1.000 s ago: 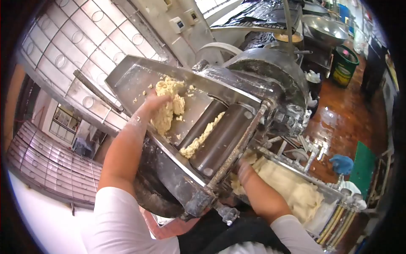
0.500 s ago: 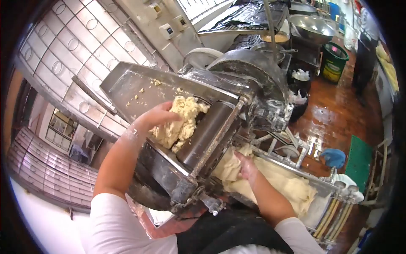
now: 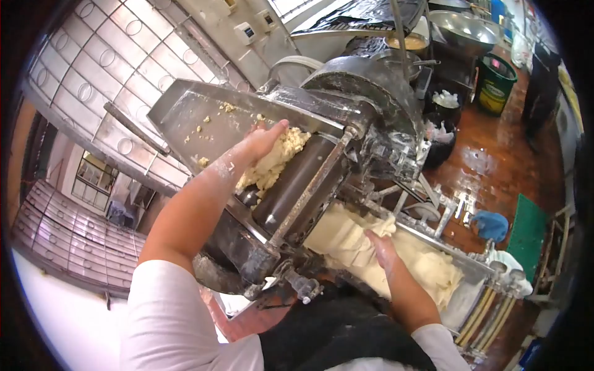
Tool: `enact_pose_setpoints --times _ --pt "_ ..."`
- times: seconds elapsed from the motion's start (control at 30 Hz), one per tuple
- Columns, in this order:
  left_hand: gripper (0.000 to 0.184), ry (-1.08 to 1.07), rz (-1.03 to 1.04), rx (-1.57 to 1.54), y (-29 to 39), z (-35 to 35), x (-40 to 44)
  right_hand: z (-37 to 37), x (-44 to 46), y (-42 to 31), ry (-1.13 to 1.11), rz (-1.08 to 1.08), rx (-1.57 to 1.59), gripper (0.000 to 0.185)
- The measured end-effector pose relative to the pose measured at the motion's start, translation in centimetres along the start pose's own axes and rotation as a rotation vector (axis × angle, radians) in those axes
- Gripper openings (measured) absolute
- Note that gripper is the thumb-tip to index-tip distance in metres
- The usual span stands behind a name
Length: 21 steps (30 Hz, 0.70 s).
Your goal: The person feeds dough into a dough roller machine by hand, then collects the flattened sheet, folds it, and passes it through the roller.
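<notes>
Crumbly dough (image 3: 275, 164) lies against the dark metal rollers (image 3: 303, 170) at the lower end of the metal hopper (image 3: 185, 117). My left hand (image 3: 263, 143) rests on that dough with its fingers apart, its thumb side up. Below the rollers, a smooth sheet of dough (image 3: 346, 232) comes down in folds onto a metal tray (image 3: 473, 297). My right hand (image 3: 380, 246) is at the right part of the folded sheet, touching it. Its thumb shows, but the other fingers are hidden by the dough and the hand.
A rusty bar (image 3: 309, 195) crosses beside the rollers, and a large wheel housing (image 3: 365, 86) stands behind. Farther right are a green bin (image 3: 495, 86), a metal bowl (image 3: 464, 31), a blue basin (image 3: 490, 226) and a person in dark trousers (image 3: 541, 86).
The crumbly dough has moved from the hopper down onto the rollers, with my left hand following it. My right hand has shifted right along the tray, and more folded sheet lies there.
</notes>
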<state>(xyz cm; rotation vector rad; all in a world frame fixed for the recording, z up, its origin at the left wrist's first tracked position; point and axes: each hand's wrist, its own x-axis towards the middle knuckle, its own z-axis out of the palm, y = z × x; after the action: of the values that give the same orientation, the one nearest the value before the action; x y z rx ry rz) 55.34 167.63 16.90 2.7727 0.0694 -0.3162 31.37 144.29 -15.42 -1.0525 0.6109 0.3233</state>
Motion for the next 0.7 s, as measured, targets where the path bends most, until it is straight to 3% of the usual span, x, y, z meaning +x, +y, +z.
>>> enact_pose_setpoints --times 0.13,0.23,0.33,0.43,0.53,0.7 --pt "0.092 -0.129 -0.075 -0.139 2.7 -1.2 -2.0 -3.9 2.2 4.4 0.091 0.084 -0.235 0.055" --pt "0.088 -0.019 -0.007 -0.074 0.2 -0.5 1.6 -5.7 2.7 6.3 0.151 0.081 -0.224 0.048" --pt "0.077 0.492 0.192 -0.252 -0.8 1.8 0.5 -6.6 1.8 6.4 0.268 0.075 -0.373 0.044" --pt "0.071 0.441 0.174 -0.058 1.8 1.2 -6.2 -7.3 1.3 6.3 0.415 -0.089 -0.479 0.046" --pt "0.068 0.444 0.427 0.069 0.4 1.0 -6.3 -8.8 0.4 6.7 0.476 -0.216 -0.460 0.049" --pt "0.067 0.248 0.283 0.159 0.2 -0.3 -3.9 -9.8 0.1 4.8 0.393 -0.188 -0.314 0.030"
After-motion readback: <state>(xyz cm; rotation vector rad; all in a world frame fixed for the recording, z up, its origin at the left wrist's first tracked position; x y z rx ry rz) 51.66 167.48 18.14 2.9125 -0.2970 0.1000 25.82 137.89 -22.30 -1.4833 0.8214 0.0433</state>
